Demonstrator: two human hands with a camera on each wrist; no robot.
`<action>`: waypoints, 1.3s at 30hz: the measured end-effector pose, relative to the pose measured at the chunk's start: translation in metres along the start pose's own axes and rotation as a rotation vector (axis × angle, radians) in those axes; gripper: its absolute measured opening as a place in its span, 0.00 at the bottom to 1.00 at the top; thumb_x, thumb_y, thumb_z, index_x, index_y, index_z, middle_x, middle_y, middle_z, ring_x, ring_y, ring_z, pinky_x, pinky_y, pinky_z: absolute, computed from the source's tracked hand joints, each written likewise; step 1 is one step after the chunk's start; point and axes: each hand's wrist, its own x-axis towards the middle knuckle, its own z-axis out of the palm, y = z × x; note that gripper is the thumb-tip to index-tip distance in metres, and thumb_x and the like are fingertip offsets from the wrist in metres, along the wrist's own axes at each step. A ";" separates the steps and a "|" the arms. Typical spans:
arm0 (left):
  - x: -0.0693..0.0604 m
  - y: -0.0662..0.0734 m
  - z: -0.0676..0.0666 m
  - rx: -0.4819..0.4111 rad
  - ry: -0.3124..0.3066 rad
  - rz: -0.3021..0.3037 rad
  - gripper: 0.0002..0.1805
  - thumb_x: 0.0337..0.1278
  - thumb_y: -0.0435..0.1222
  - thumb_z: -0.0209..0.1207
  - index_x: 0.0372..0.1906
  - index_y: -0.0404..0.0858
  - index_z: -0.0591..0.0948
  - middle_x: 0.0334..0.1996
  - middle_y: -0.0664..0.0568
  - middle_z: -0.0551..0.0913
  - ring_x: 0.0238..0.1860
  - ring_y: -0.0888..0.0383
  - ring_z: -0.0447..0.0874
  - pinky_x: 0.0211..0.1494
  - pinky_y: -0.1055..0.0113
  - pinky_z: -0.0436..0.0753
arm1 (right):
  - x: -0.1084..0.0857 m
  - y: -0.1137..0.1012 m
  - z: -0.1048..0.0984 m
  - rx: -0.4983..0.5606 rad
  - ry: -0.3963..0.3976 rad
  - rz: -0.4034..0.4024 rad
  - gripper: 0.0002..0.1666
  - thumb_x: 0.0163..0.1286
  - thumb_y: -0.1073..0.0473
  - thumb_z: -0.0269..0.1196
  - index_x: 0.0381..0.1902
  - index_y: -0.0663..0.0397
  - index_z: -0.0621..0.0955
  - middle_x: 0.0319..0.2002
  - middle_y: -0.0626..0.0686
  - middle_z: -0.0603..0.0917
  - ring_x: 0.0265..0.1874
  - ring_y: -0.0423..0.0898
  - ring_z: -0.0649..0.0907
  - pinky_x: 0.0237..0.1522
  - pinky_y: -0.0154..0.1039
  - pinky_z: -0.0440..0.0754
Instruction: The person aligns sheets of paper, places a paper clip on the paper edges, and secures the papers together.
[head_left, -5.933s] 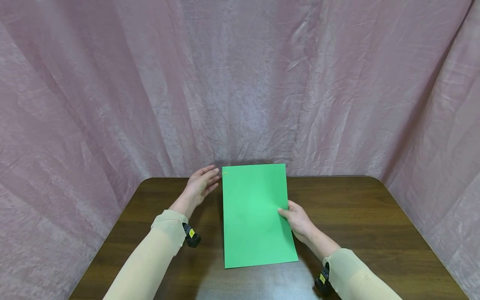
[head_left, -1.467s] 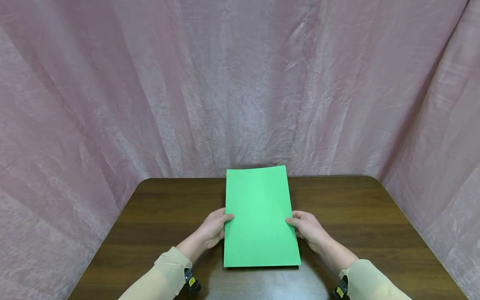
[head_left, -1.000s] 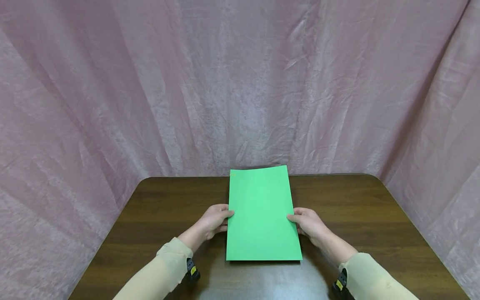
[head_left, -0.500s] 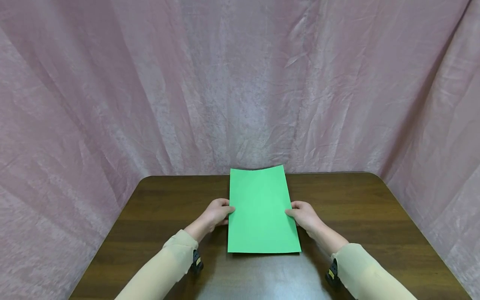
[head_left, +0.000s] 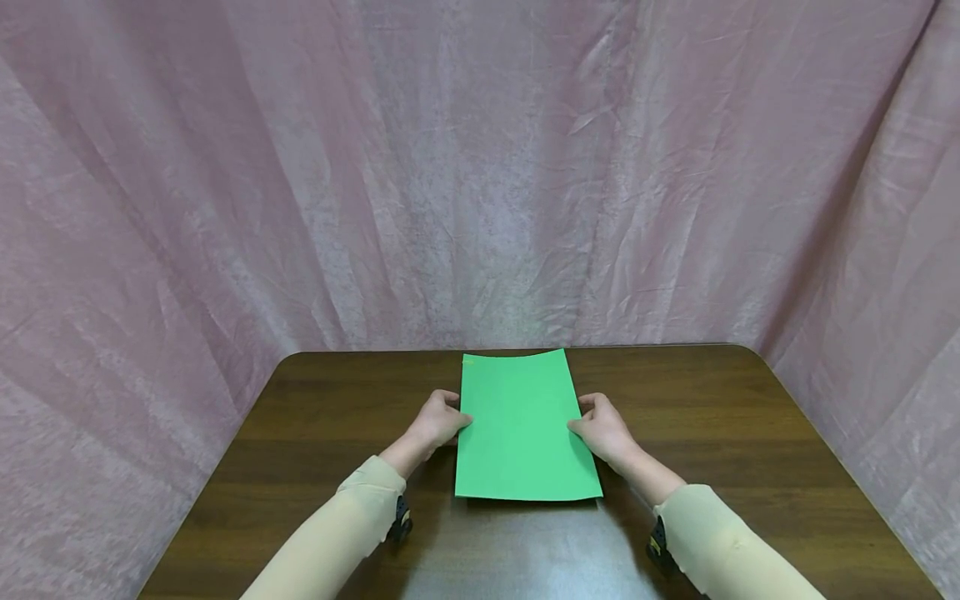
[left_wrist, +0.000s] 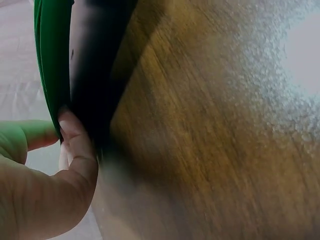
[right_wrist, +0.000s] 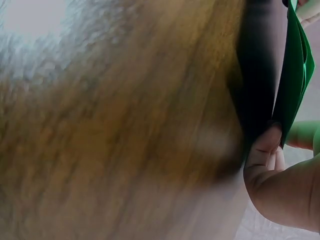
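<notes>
A stack of green paper sheets (head_left: 521, 429) is held just above the table, its far edge sagging in the middle. A small yellowish mark (head_left: 468, 362), perhaps a clip or staple, sits at its far left corner. My left hand (head_left: 437, 419) pinches the left edge with the thumb on top. On the opposite edge, my right hand (head_left: 606, 432) pinches in the same way. Both wrist views catch the green sheets (left_wrist: 52, 55) edge-on, with thin gaps between layers near the right hand (right_wrist: 285, 185). Their undersides are mostly hidden in the head view.
A brown wood-grain table (head_left: 720, 433) lies beneath, with a bright reflection near its front. Pink velvety curtains (head_left: 480, 167) hang behind it and at both sides. A dark wrist device (head_left: 401, 521) is on the left sleeve, and another wrist device (head_left: 657, 542) is on the right.
Earlier, my left hand was apart from the sheets by their far left corner; it now grips the left edge. Recently, the far edge of the sheets has come down and both hands have shifted slightly forward.
</notes>
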 end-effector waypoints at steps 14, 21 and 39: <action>0.000 -0.006 0.003 0.213 0.009 0.068 0.26 0.67 0.31 0.64 0.64 0.29 0.67 0.37 0.43 0.79 0.29 0.51 0.80 0.33 0.59 0.84 | 0.000 -0.004 0.002 -0.204 0.000 -0.051 0.32 0.71 0.62 0.65 0.67 0.69 0.68 0.40 0.59 0.81 0.38 0.52 0.81 0.39 0.48 0.81; 0.003 -0.003 0.006 0.333 0.027 0.060 0.26 0.67 0.33 0.64 0.63 0.31 0.68 0.33 0.46 0.79 0.25 0.53 0.81 0.33 0.60 0.82 | 0.000 -0.005 0.002 -0.291 0.017 -0.069 0.31 0.70 0.63 0.65 0.66 0.69 0.69 0.40 0.58 0.81 0.39 0.52 0.81 0.40 0.49 0.80; 0.007 0.003 0.012 0.551 0.077 0.096 0.25 0.65 0.34 0.67 0.60 0.29 0.69 0.37 0.42 0.83 0.29 0.53 0.79 0.35 0.59 0.80 | 0.007 -0.003 0.002 -0.372 -0.002 -0.051 0.35 0.69 0.64 0.64 0.69 0.70 0.65 0.47 0.61 0.84 0.36 0.51 0.80 0.38 0.47 0.78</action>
